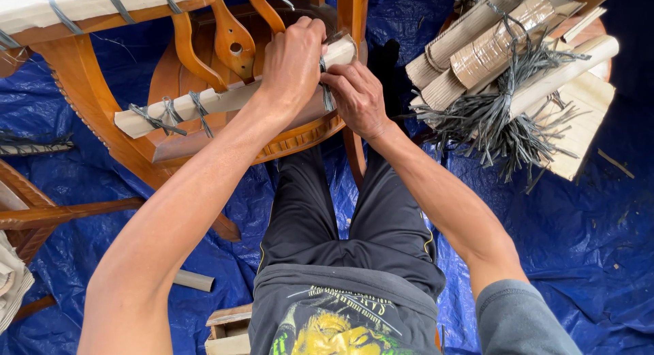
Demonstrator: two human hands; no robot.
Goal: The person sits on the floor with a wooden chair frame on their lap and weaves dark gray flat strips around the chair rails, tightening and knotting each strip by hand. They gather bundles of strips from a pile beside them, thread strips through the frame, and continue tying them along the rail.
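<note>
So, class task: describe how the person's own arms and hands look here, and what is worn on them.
Both hands are bare: no gloves, rings or watch show on the left hand or the right hand. The left forearm is uncovered as far as the picture shows. The right forearm is uncovered too, up to a grey sleeve at the bottom edge. Neither arm shows markings.

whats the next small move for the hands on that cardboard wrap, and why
Probably pull the grey strap tight and knot it. Both hands, left hand and right hand, pinch it at the end of the cardboard wrap on the wooden chair. Three ties farther left already look knotted; this end seems unfinished.
</note>
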